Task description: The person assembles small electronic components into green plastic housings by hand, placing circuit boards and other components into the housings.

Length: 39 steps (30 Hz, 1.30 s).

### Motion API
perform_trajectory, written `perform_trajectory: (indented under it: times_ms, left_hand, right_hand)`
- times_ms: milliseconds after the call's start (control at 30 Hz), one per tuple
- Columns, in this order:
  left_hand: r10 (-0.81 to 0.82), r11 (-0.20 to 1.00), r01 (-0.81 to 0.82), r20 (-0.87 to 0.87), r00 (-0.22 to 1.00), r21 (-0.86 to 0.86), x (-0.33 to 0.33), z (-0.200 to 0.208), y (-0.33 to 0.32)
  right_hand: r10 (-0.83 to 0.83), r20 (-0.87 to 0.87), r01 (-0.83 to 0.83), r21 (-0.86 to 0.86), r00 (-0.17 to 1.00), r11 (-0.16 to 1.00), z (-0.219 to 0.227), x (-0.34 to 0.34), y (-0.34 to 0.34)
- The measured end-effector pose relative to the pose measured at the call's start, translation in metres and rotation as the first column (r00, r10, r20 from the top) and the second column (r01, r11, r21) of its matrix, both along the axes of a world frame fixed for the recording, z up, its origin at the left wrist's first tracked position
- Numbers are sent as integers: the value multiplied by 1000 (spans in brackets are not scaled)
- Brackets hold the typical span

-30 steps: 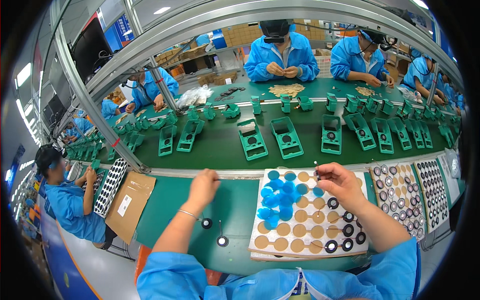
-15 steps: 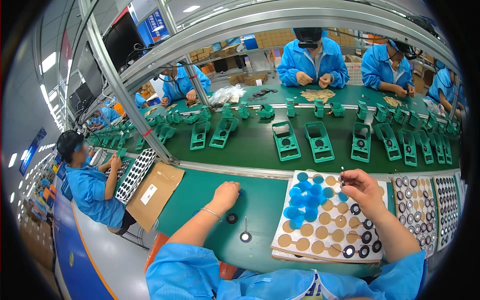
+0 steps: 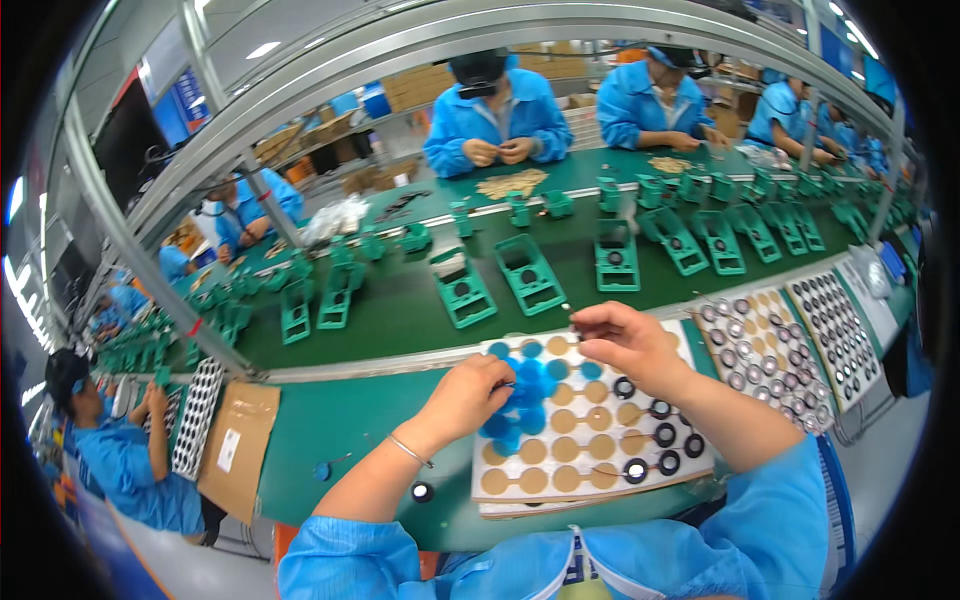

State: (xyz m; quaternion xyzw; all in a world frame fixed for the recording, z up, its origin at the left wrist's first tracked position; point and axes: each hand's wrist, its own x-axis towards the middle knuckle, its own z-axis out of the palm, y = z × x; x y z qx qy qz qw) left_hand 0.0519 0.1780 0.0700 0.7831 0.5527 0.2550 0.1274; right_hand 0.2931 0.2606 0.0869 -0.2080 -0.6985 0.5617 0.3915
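Observation:
My left hand [image 3: 468, 398], with a bracelet at the wrist, reaches to the left edge of a loose pile of blue translucent discs [image 3: 522, 395]. Its fingers are drawn together there; what they pinch, if anything, is hidden. My right hand [image 3: 632, 348] is raised over the far part of a white sheet [image 3: 545, 482], closed on a small dark part with a light tip [image 3: 567, 309]. Tan round pads [image 3: 535, 480] sit in rows on the sheet. Several black rings [image 3: 665, 434] lie at its right side, beside a white-centred black disc [image 3: 636, 470].
On the green mat lie a blue disc with a lead [image 3: 322, 470] and another white-centred disc [image 3: 422, 492]. Cardboard [image 3: 237, 450] stands left. More filled sheets [image 3: 765, 350] lie right. Green housings [image 3: 530, 275] line the belt ahead; co-workers [image 3: 497, 120] sit beyond it.
My view has swung to the right. My left hand has moved from the mat to the blue discs, uncovering the blue disc with a lead. My right hand still pinches its small part.

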Motion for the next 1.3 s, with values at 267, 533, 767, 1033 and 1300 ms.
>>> perform_trajectory:
  times_ms: [267,533,767,1033,1300]
  left_hand:
    - [-158,982,182,-289,944,57,39,-15,28]
    - [-196,979,201,-176,965,12,37,5,32]
    - [-65,988,103,-295,953,114,4,-23,107]
    - [-205,972,147,-363,909,-181,14,-44,159]
    - [-268,939,193,-254,929,-286,-12,-46,159]
  right_hand:
    - [-8,-46,5,-65,999,998,5,24,-1]
    - [-25,-50,19,-108,998,994,-3,31,22]
    - [-72,-25,66,-192,997,979,-7,17,75]
    - [-293,89,289,49,952,956,-25,3,155]
    - [-484,318,128,716,815,687,-75,-71,179]
